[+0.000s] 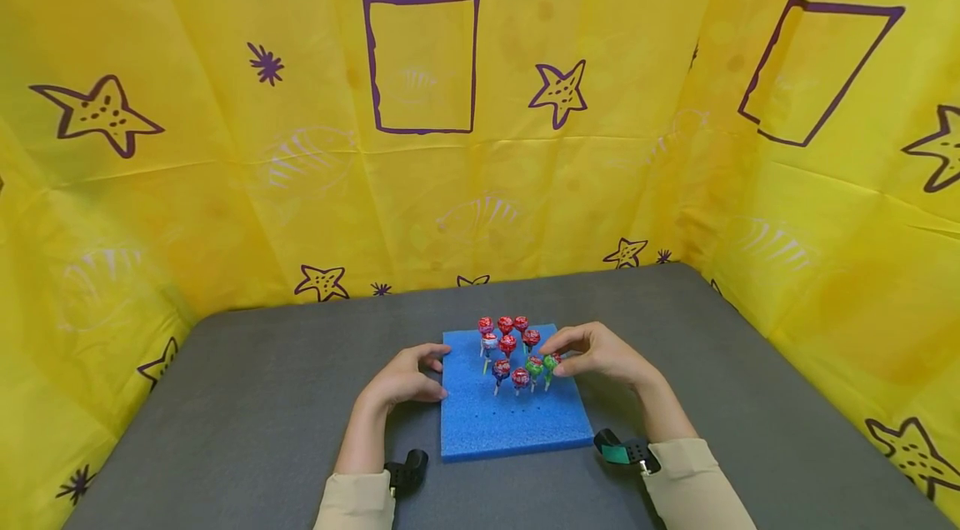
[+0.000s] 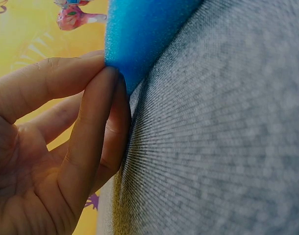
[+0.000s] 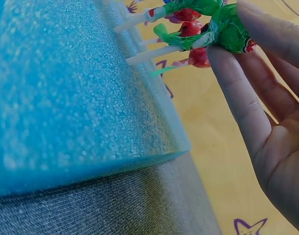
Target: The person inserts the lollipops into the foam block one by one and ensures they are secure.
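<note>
On the blue foam block (image 1: 510, 417), at the right end of the front row, stood the green lollipop (image 1: 551, 363), stick planted down in the foam, wrapped head up, long axis roughly upright. The right hand (image 1: 600, 353) had it: thumb and fingers (image 3: 237, 93) curled in, pinching the green wrapper. Just beside it stood another green lollipop (image 1: 534, 367) and the red ones (image 1: 507, 343) in rows behind. The left hand (image 1: 405, 382) gripped the block's left edge, fingers (image 2: 90, 127) pressed close together against the foam. Block and both hands sat on the grey table (image 1: 262, 397), yellow star-printed sheeting (image 1: 225, 180) walling it round.
</note>
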